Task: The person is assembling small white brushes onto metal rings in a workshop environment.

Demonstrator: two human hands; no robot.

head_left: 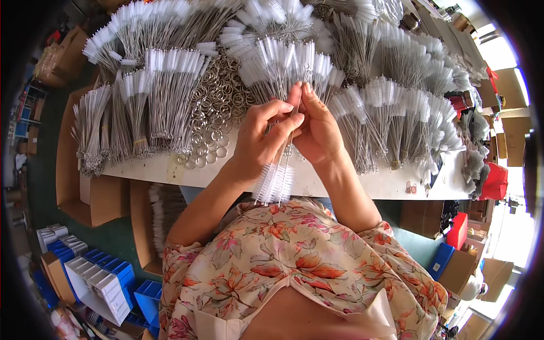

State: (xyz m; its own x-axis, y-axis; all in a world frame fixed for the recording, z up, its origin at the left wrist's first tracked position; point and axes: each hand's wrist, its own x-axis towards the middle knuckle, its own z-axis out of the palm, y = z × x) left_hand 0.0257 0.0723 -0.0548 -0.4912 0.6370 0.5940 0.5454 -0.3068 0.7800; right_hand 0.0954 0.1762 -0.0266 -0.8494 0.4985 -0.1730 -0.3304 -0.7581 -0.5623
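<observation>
Several wire-stemmed brushes [274,183] hang between my hands, their white bristle heads down near my chest and their thin stems running up through my fingers. My left hand [262,136] is closed, pinching these stems between thumb and fingers. My right hand [321,126] is closed too, its thumb and fingertips pressed together around the upper part of the stems. Small wire loops [307,69] stick out just above my right fingertips. Whether a ring is also in the fingers is hidden. Right behind my hands lies a bunch of similar brushes [277,56].
Loose metal split rings [218,96] are heaped left of my hands on the white table [226,174]. Brush bundles [170,85] stand at the left, more bundles [391,102] at the right. Cardboard boxes [96,198] and blue-and-white bins [102,283] sit on the floor at left.
</observation>
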